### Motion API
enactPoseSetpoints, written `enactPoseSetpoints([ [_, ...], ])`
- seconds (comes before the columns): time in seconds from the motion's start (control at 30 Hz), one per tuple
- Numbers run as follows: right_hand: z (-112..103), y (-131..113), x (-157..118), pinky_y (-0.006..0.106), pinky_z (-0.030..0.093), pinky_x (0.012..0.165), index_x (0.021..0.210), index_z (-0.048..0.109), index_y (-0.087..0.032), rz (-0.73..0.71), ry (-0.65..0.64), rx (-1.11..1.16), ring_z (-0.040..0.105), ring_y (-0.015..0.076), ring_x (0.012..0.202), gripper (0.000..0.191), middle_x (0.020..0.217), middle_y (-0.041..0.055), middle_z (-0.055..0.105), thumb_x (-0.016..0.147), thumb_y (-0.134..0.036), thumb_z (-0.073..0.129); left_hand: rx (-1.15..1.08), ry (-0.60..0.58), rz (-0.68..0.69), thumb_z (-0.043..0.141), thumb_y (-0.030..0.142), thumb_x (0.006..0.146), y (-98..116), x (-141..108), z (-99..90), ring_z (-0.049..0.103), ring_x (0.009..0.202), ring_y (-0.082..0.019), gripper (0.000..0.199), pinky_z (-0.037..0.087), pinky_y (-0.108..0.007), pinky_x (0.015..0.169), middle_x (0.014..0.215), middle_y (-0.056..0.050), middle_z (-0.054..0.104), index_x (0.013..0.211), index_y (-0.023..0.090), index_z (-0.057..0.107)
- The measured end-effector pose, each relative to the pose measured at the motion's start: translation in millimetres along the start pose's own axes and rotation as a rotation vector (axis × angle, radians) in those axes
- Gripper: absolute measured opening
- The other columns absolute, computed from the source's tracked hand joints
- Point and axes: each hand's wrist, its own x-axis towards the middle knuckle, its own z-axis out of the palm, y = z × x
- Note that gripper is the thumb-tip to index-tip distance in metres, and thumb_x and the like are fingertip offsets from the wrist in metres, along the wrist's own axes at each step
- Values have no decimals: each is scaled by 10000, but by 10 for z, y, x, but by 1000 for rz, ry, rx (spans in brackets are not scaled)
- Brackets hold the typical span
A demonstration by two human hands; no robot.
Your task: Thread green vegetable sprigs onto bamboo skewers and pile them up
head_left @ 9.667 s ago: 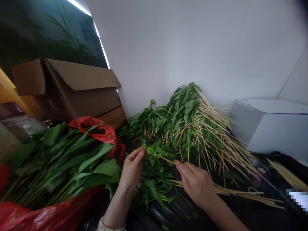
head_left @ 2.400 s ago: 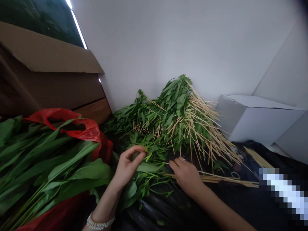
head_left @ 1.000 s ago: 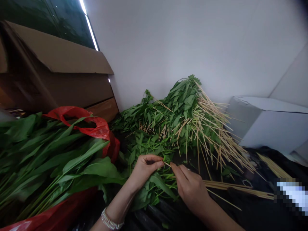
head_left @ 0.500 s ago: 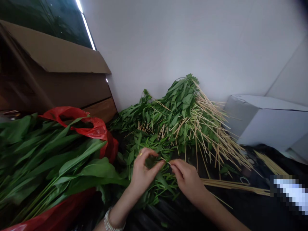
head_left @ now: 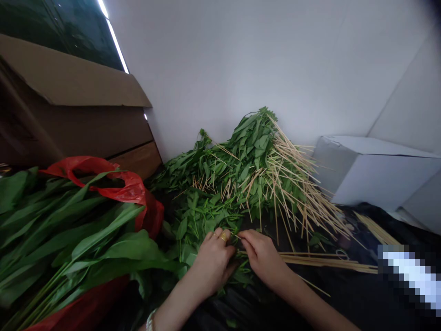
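My right hand [head_left: 261,250] pinches a thin wooden skewer between thumb and fingertips; only a short bit of it shows. Close beside it, my left hand [head_left: 215,257] is turned back up, its fingers curled down at the edge of the loose green leafy sprigs [head_left: 201,214]. What those fingers hold is hidden beneath the hand. Behind both hands lies a heap of leafy bunches on skewers [head_left: 253,142], their bare wooden ends [head_left: 303,188] fanning out to the right. More loose skewers [head_left: 327,263] lie right of my right hand.
At the left, a red plastic bag [head_left: 132,188] holds long broad leaves [head_left: 103,243]. A cardboard box [head_left: 86,87] stands behind it. A white box [head_left: 386,174] sits at the right by the wall, near another skewer bundle [head_left: 377,227]. Black sheeting [head_left: 241,308] covers the surface.
My left hand has rolled over and curled its fingers down toward the sprigs; before, its thumb and fingers were by the skewer tip. My right hand keeps its pinch. The view has shifted slightly right.
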Motion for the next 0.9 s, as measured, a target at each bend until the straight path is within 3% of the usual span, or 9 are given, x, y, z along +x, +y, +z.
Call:
enactPoseSetpoints([
  [0.17,-5,25,6,298,472,748,971,611,-197,9,21,-18,630,176,827,251,901,46,650,916,-84,394,-125,23,-17,709,197,781,16,0,-35,521,941,-259,25,421,-411,810,972,-71,599,805,204,711],
  [0.3,-37,39,0,304,472,742,966,602,-195,28,26,-46,630,181,824,251,896,47,645,912,-85,382,-623,204,-57,673,233,828,-40,31,-186,574,964,-224,143,436,-376,876,988,-64,645,948,242,751],
  [0.43,-70,26,-16,300,481,748,972,609,-214,46,34,-77,635,178,810,231,886,34,650,921,-119,405,-1187,304,-366,665,339,839,-126,62,-291,655,859,-197,223,493,-303,790,891,-68,732,985,196,755],
  [0.53,-84,-18,-32,278,486,746,994,616,-224,14,98,-69,637,162,795,206,885,25,649,916,-136,447,-1435,316,-537,724,383,786,-156,82,-272,679,803,-186,334,509,-280,754,864,-64,764,1053,182,727],
  [0.7,-94,-120,-58,246,485,690,1038,612,-214,-113,241,-55,628,142,748,210,840,23,632,940,-142,440,-1564,391,-655,794,386,710,-161,113,-207,692,810,-174,354,514,-253,766,879,-67,777,982,166,740],
  [0.9,-107,-167,-69,255,492,669,1121,603,-217,-175,229,-81,615,147,730,278,826,38,620,960,-128,394,-1625,343,-743,818,371,678,-164,110,-222,693,792,-176,330,512,-237,702,939,-82,775,932,165,774],
])
